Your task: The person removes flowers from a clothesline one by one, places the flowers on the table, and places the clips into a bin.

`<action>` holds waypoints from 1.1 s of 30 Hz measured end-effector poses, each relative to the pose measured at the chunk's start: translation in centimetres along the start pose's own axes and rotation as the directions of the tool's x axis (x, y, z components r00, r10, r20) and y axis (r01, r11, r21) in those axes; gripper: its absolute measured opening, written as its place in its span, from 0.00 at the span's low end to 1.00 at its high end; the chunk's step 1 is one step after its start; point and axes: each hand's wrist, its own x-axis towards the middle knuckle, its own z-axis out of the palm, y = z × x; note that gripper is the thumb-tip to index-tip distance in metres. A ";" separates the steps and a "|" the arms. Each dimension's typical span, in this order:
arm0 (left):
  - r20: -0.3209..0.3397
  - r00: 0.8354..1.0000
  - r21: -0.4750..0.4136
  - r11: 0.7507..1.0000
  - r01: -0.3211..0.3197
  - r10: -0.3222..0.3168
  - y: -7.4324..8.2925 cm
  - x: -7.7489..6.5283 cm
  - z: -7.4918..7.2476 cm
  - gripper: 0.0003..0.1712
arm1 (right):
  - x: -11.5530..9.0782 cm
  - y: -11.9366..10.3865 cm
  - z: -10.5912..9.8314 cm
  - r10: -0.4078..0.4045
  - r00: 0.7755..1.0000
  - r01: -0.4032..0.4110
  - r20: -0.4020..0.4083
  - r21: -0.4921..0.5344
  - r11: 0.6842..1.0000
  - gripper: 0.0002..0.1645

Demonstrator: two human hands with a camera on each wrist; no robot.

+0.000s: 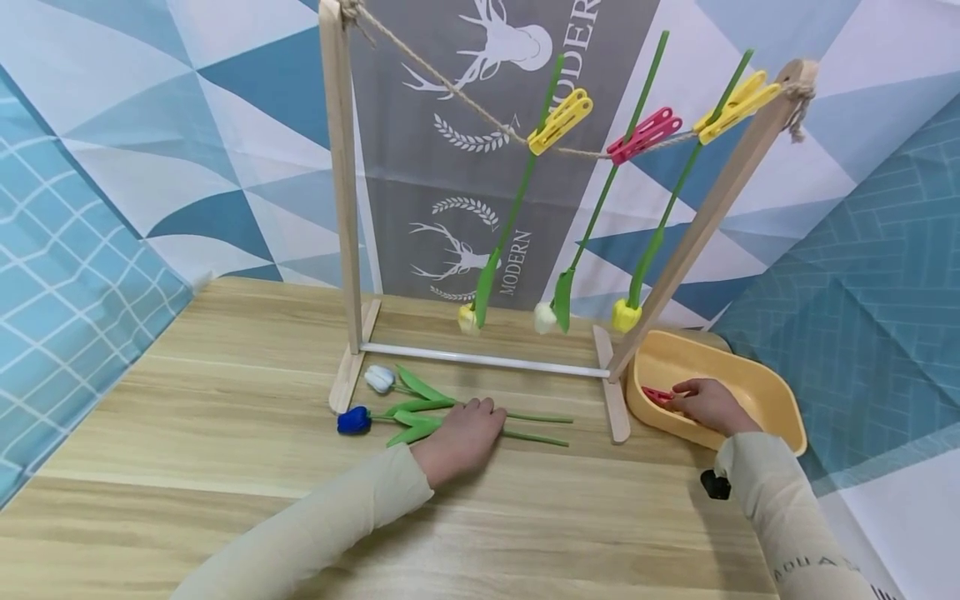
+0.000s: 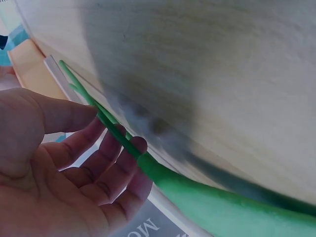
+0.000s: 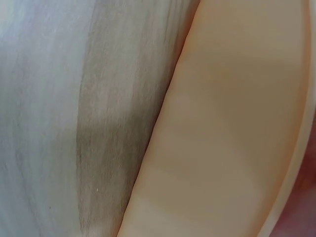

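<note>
My left hand (image 1: 468, 437) lies over the stems of a blue tulip (image 1: 354, 421) and a white tulip (image 1: 380, 379) on the table. Thumb and fingers close on a green stem (image 2: 118, 136) in the left wrist view; a second stem runs close behind it, and which flower is held I cannot tell. Inside a yellow-orange basin (image 1: 783, 400), my right hand (image 1: 708, 404) pinches a red clothespin (image 1: 657, 397). The right wrist view shows mostly the basin wall (image 3: 217, 118), with part of the hand (image 3: 303, 202) blurred at the edge.
Behind the hands stands a wooden frame (image 1: 341, 167) with a rope (image 1: 442, 79). Three tulips hang there upside down, held by a yellow clothespin (image 1: 558, 122), a red-pink clothespin (image 1: 643, 136) and another yellow clothespin (image 1: 737, 108). A black object (image 1: 715, 485) lies by the right sleeve.
</note>
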 end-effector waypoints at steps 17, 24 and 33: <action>-0.094 0.995 -0.092 0.996 0.012 -0.021 -1.8 -0.9 -0.7 0.04 | -2.5 -3.5 0.2 -0.097 0.978 0.103 -0.187 0.023 0.994 0.33; -0.131 0.990 -0.175 0.984 0.020 -0.044 -2.9 -1.4 -1.8 0.05 | -4.0 -6.1 -0.1 -0.136 0.961 0.149 -0.240 0.039 0.988 0.31; -0.229 0.971 -0.257 0.966 0.012 -0.073 -4.7 -2.0 -3.6 0.09 | -5.7 -9.1 0.0 -0.200 0.937 0.218 -0.286 0.032 0.975 0.30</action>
